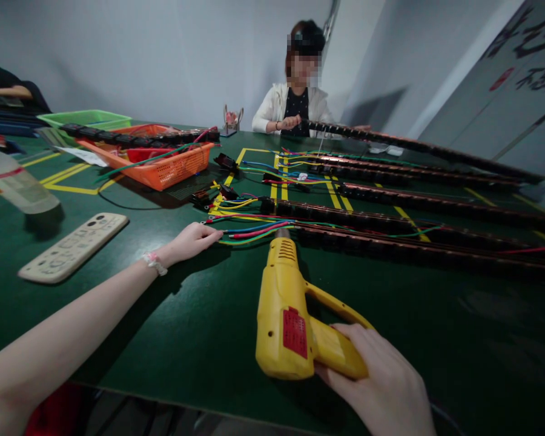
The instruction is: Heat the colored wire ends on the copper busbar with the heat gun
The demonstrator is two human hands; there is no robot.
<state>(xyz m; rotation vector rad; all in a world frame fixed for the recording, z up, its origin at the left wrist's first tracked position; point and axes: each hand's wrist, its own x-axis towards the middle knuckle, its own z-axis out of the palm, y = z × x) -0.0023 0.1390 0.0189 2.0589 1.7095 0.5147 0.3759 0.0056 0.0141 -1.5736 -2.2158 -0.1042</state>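
Observation:
My right hand point(372, 369) is wrapped round the handle of a yellow heat gun point(281, 309). Its metal nozzle points away from me, close to a bundle of coloured wires point(257, 230) in red, blue and green. With fingers pinched, my left hand point(197, 242) grips the loose ends of these wires, left of the nozzle. To the right the wires run into a long dark copper-edged strip point(390, 245) lying on the table.
More long strips point(436, 200) lie behind, with connectors at their left ends. An orange basket point(163, 169), a green basket point(91, 118), a plastic bottle point(18, 181) and a beige power strip point(75, 245) stand left on the green table point(186, 357). Across sits a person point(295, 109) holding another strip.

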